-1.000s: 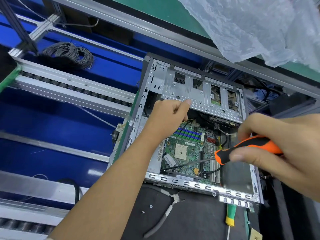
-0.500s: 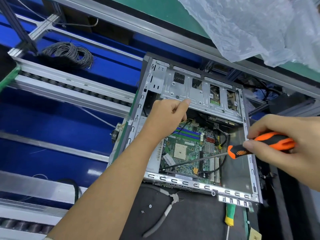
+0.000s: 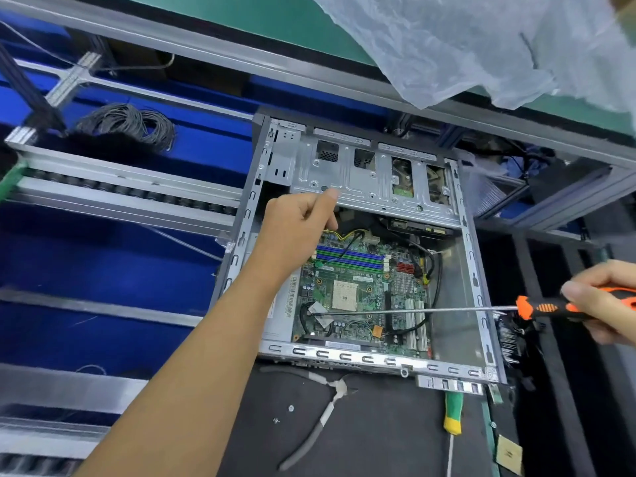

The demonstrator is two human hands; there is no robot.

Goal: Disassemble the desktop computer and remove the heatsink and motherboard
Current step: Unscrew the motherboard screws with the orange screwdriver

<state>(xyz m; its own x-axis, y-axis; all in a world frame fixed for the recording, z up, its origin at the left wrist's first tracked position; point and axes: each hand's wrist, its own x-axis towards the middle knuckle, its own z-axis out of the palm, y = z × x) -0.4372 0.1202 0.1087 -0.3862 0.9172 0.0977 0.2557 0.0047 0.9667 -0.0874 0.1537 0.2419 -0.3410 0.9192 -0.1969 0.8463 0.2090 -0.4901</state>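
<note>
Head view: the left hand curls inside the open case over the seated motherboard, what it grips hidden, while right-hand fingers grip the screwdriver, whose tip should seat squarely before turning.

Two hands are counted: the left hand at frame centre, the right hand at the right edge. One open computer case is seen mid-frame, with one green motherboard inside it. Two screwdrivers are noted: one orange-and-black screwdriver at the right, one yellow-and-green screwdriver at lower right. One pair of pliers is recorded at lower centre. Two loose screws are counted on the dark mat beside the pliers. One coil of grey wire is seen upper left, and one clear plastic sheet upper right.
</note>
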